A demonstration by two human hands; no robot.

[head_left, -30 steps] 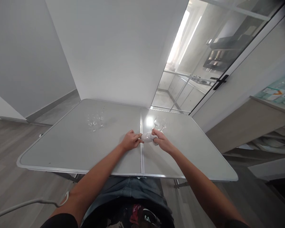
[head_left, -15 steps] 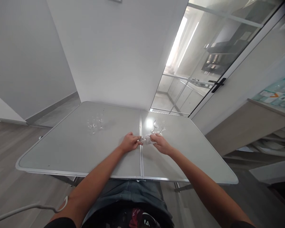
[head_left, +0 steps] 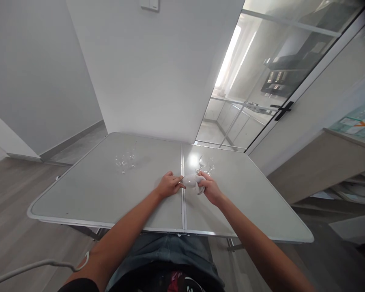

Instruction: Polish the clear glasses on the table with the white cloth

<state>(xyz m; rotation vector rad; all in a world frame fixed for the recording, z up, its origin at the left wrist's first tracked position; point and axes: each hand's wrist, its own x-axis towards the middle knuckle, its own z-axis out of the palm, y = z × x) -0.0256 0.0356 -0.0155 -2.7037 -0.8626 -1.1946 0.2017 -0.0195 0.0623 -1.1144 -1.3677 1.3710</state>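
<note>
Between my hands, over the table's centre seam, a clear stemmed glass [head_left: 189, 181] lies sideways. My left hand [head_left: 169, 185] is closed around its narrow end at the left, with the fingers pinched together. At the bowl end, my right hand [head_left: 211, 189] grips a white cloth [head_left: 200, 188], which touches the glass; whether part of the cloth is inside the bowl I cannot tell. Just beyond my right hand are a few clear stemmed glasses [head_left: 202, 161]. Several more clear glasses [head_left: 123, 164] stand farther off on the left half of the table.
The pale folding table [head_left: 88, 190] has a metal edge and a metal centre seam [head_left: 183, 211]. A white wall [head_left: 158, 81] rises behind it. At the right are a glazed door with a black handle [head_left: 284, 110] and a shelf with water bottles [head_left: 357, 125]. A white cable [head_left: 48, 263] touches my left forearm.
My right hand has shifted slightly right with the cloth, and more of the glass's bowl shows between my hands. My left hand keeps its hold. The whole view has shifted a little.
</note>
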